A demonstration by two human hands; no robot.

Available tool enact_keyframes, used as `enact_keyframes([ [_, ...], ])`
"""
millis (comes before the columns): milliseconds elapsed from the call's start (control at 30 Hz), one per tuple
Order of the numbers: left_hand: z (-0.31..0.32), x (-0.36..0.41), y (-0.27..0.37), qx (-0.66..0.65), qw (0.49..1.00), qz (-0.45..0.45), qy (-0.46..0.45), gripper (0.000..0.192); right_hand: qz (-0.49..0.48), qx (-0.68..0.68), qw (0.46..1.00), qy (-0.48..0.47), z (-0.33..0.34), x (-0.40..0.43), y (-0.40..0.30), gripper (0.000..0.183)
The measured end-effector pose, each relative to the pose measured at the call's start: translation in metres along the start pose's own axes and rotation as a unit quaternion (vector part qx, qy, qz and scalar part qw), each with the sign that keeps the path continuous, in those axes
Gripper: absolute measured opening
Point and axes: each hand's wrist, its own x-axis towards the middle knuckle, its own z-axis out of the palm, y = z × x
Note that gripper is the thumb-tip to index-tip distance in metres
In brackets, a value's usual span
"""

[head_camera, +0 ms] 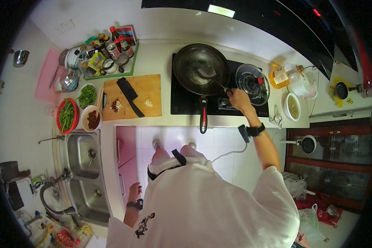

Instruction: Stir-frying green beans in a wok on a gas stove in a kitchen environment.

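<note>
My right hand [238, 98] grips the handle of a wok spatula [207, 73], whose blade rests in a dark wok [186, 59]. A shiny film, perhaps oil, lies in the bottom of the wok. The wok sits on the left side of a black cooktop [183, 107], its red-and-black handle pointing towards me. Just beyond my right hand, a glass lid [246, 76] with a red knob lies over the cooktop's right side. My left hand [135, 189] hangs low beside my body, near the pink cabinet, fingers loosely curled and nothing visible in it.
A wooden cutting board [155, 83] holds a black cleaver [127, 90], chopped garlic and dried chili. Left of it stand bowls of green vegetables [87, 95] and meat [94, 120] with chopsticks. Seasoning bottles [113, 51], an oil jug [280, 77], a white bowl [292, 107] and a double sink [83, 155] surround.
</note>
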Motion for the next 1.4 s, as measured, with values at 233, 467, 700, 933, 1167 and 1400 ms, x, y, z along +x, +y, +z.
enact_keyframes([
  [233, 0.004, 0.025, 0.026, -0.288, 0.907, -0.276, 0.133, 0.024, 0.085, 0.166, 0.977, -0.099, -0.032, -0.028, 0.021, 0.038],
  [467, -0.01, 0.032, 0.039, -0.281, 0.92, -0.247, 0.119, 0.013, 0.152, 0.797, 0.527, -0.254, 0.004, -0.107, 0.047, 0.043],
  [700, -0.005, 0.022, 0.049, -0.247, 0.917, -0.288, 0.124, 0.014, 0.095, 0.85, 0.45, -0.257, 0.023, -0.137, 0.054, 0.044],
  [933, -0.009, 0.029, 0.041, -0.263, 0.919, -0.263, 0.129, 0.017, 0.075, 0.486, 0.87, 0.038, 0.013, -0.106, 0.031, 0.028],
  [1167, 0.005, 0.025, 0.038, -0.24, 0.95, -0.194, 0.055, 0.019, -0.003, 0.095, 0.988, 0.124, 0.007, -0.073, 0.011, 0.03],
  [1400, 0.005, 0.023, 0.02, -0.278, 0.912, -0.282, 0.107, 0.02, -0.047, 0.015, 0.995, 0.089, 0.007, -0.029, -0.018, 0.032],
])
